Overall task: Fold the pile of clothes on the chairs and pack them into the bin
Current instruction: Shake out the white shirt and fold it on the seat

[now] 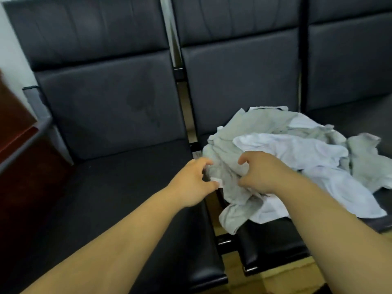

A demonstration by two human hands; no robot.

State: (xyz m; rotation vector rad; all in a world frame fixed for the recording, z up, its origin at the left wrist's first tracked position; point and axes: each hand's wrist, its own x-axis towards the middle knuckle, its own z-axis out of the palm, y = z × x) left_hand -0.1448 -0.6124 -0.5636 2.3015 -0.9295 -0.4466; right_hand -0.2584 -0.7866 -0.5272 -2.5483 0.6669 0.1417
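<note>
Black padded chairs (110, 102) in a row against the wall. Pile (318, 132) sits on the middle seat (271, 236), unfolded, grey and white pieces tangled, one corner hanging over the front-left edge. Left seat (106, 198) has nothing on it. No bin that I can make out from this view.

Both hands are on the near-left end of the pile. Left hand (195, 183) pinches the edge of a grey garment (229, 192), thumb and fingers closed on the cloth by a small white tag. Right hand (263, 172) has its fingers curled into the same grey cloth, just beside the left.

Step, as I read it: picking one item out of the pile, folding not begun, nothing packed. Early in the task.

Next move needs: lift the grey piece clear of the white pieces (286, 145) lying over it, spread it flat (the left seat looks like the obvious spot), then find edges to fold. Likely snag: the white cloth dragging along.
</note>
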